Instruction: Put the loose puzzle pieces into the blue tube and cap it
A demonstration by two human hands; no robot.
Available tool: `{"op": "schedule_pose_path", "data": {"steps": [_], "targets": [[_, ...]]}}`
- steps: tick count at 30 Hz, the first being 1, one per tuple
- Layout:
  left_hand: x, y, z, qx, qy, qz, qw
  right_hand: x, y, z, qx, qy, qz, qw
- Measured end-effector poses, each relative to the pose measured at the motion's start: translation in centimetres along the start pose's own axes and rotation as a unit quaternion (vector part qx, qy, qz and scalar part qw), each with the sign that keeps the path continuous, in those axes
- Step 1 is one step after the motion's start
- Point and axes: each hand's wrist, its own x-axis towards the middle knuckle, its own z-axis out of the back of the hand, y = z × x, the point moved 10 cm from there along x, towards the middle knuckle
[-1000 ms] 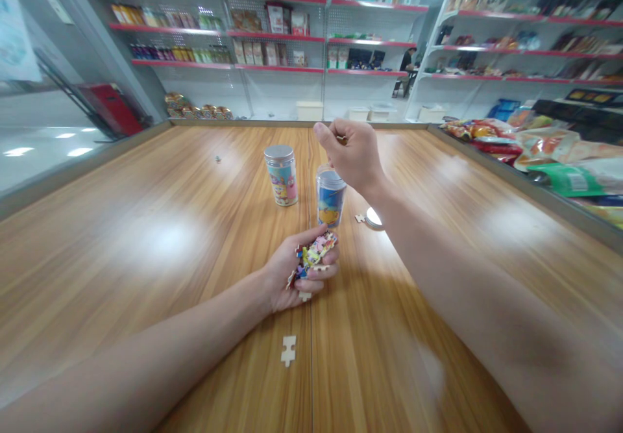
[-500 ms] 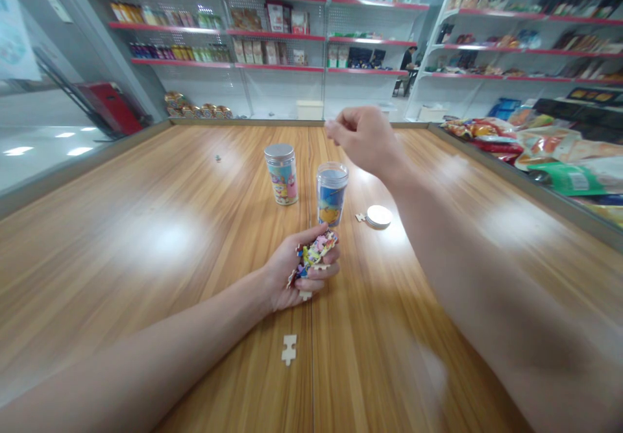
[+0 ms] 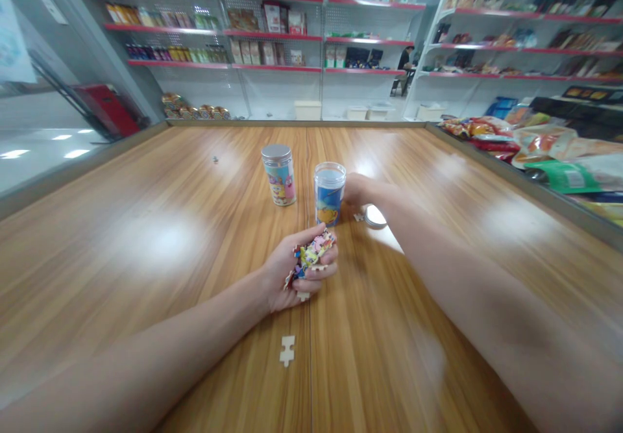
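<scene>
My left hand point(image 3: 282, 274) is closed around a cluster of colourful jigsaw puzzle pieces point(image 3: 314, 252), just in front of the open jar. The clear jar point(image 3: 328, 196), with a blue and yellow picture, stands upright without its lid. My right hand point(image 3: 357, 191) is low behind the jar's right side; its fingers are hidden, so I cannot see what they hold. Beside that wrist lie a silver lid point(image 3: 376, 217) and one puzzle piece point(image 3: 359, 217). Another plain-backed puzzle piece point(image 3: 287, 350) rests nearer to me.
A second jar point(image 3: 279, 176), with a silver lid on, stands left of the open one. Far left on the wooden table point(image 3: 146, 277) is a tiny object point(image 3: 215, 159). Snack packs point(image 3: 549, 154) lie past the right edge; stocked shelves line the back.
My right hand has come down from above and behind the open jar to its right side, near the lid. The left hand still holds its pieces in place.
</scene>
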Motion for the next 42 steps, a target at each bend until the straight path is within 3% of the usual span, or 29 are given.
{"op": "schedule_pose_path", "data": {"steps": [6, 13, 18, 31, 42], "targets": [[0.0, 0.1, 0.1, -0.007, -0.006, 0.007, 1.000, -0.7, -1.5, 1.9, -0.040, -0.004, -0.023, 0.999], [0.0, 0.0, 0.0, 0.007, 0.007, -0.002, 1.000, -3.3, -2.0, 0.5, -0.056, 0.119, -0.070, 0.989], [0.0, -0.2, -0.2, 0.010, 0.019, -0.009, 1.000, -4.2, -1.7, -0.3, -0.057, 0.149, -0.109, 0.981], [0.0, -0.2, -0.4, 0.006, 0.018, -0.008, 1.000, -3.3, -2.2, -2.8, 0.041, 0.222, -0.085, 0.971], [0.1, -0.1, -0.3, 0.008, 0.028, -0.007, 1.000, -2.6, -2.8, -3.0, 0.029, 0.215, -0.076, 0.973]]}}
